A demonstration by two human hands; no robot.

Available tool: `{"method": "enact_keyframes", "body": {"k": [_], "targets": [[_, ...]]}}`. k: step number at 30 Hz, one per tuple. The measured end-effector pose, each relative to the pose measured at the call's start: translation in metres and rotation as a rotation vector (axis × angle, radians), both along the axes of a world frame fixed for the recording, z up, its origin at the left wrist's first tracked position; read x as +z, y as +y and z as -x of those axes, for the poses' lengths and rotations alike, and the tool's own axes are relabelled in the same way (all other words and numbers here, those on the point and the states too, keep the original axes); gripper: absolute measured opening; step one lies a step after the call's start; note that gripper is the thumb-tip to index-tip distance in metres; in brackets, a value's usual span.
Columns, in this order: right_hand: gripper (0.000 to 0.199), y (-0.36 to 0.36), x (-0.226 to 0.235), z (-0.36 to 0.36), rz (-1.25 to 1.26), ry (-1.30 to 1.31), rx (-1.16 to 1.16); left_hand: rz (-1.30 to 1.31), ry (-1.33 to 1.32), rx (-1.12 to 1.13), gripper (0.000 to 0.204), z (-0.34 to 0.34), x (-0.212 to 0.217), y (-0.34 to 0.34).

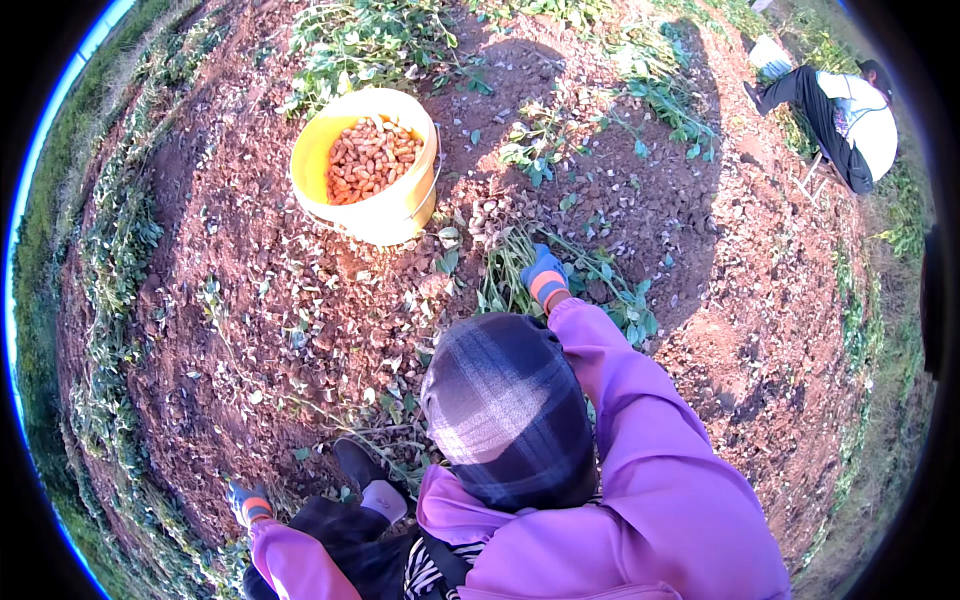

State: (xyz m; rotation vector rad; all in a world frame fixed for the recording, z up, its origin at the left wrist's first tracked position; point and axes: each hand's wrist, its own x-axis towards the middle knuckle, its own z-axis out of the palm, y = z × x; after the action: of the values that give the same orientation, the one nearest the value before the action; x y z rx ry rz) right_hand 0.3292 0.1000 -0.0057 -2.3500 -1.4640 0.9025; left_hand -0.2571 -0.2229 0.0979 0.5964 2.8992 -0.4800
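Note:
My right hand [545, 275], in a blue glove with an orange cuff, reaches forward at the end of a purple sleeve. It closes on a bunch of uprooted green peanut plants [510, 265] lying on the red soil. Pale pods [490, 215] show at the far end of that bunch. My left hand [246, 500], gloved the same way, is low at the lower left near the ground beside a dark shoe [355, 462]. Its fingers are too small to read. A yellow bucket [392, 218], about half full of peanuts [368, 158], stands up and to the left of my right hand.
Another person [845, 115] in a white top and dark trousers bends over the soil at the far right. Pulled plants lie scattered at the top [370, 40] and along the left edge [120, 240]. A plaid cap [505, 405] fills the lower middle.

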Motion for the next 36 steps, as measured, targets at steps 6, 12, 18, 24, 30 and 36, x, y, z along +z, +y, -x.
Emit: {"method": "enact_keyframes", "body": {"k": [6,12,18,24,30,36], "targets": [[0.057,-0.006,0.042,-0.089,-0.358,0.132,0.072,-0.367,-0.071,-0.342,0.046,-0.013,-0.016,0.04],[0.064,-0.054,0.227,-0.089,-0.591,-0.343,0.143,-0.559,-0.17,-0.605,0.035,-0.031,-0.022,0.06],[0.066,-0.064,0.213,-0.035,-0.456,-0.642,0.106,-0.585,-0.301,-0.643,0.028,-0.042,-0.037,0.063],[0.048,-0.019,0.031,-0.015,-0.055,-0.38,0.138,-0.609,-0.367,-0.78,0.028,-0.08,-0.035,0.074],[0.052,-0.007,0.12,-0.063,0.02,-0.467,0.263,-0.647,-0.363,-0.836,0.024,-0.088,-0.035,0.076],[0.061,-0.054,0.185,-0.054,-0.264,-0.451,0.117,-0.592,-0.464,-0.723,0.024,-0.082,-0.042,0.065]]}}
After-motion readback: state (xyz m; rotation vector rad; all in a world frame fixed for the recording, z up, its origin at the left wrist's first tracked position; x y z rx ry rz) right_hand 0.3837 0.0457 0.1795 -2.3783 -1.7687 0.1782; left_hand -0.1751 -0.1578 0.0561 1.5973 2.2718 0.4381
